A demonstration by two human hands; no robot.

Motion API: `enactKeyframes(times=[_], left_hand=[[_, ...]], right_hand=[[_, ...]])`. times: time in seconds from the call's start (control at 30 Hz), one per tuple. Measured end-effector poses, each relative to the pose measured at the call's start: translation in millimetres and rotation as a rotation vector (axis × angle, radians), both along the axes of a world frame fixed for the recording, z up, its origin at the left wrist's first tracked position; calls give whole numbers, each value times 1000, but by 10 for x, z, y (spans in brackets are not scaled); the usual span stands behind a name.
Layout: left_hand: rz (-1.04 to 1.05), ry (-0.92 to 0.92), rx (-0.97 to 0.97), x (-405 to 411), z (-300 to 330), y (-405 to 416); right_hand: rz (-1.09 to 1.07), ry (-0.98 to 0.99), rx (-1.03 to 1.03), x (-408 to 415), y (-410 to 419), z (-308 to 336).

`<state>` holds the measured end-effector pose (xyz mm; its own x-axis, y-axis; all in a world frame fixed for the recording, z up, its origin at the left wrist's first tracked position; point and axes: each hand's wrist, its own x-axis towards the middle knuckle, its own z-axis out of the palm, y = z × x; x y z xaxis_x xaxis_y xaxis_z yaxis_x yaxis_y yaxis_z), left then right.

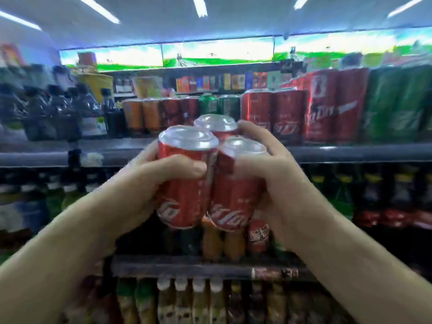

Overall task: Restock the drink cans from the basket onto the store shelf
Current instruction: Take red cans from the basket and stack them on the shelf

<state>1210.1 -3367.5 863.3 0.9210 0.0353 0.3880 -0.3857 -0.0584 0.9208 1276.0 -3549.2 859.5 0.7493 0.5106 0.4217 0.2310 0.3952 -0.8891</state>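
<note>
- Left hand (149, 174) and right hand (275, 169) clasp three red cans (187, 183) together, upright.
- Judged step: carrying to the shelf (350, 153) at twelve o'clock; next needs a free gap.

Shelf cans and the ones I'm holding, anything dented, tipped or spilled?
Nothing stands out. The three red cans held between left hand and right hand look upright and intact; the shelf cans stand upright, though the picture is blurry.

The upper shelf (350, 153) carries dark bottles (42, 113) at left, then orange cans (142, 115), dark red cans (180, 111), green cans (219, 105), red cans (271, 115) and tall green cans (395, 104) at right.
</note>
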Motion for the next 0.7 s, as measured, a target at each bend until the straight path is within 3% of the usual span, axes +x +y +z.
enactKeyframes(times=[0.2,0.33,0.7], left_hand=[[4,-57,135,525,859,261],[-69,-53,88,967,1128,436],[-76,85,84,1749,807,864]], right_hand=[[-39,-134,18,424,367,938],[-84,-122,-72,864,610,1312],[-264,-53,-300,1627,1002,1096]])
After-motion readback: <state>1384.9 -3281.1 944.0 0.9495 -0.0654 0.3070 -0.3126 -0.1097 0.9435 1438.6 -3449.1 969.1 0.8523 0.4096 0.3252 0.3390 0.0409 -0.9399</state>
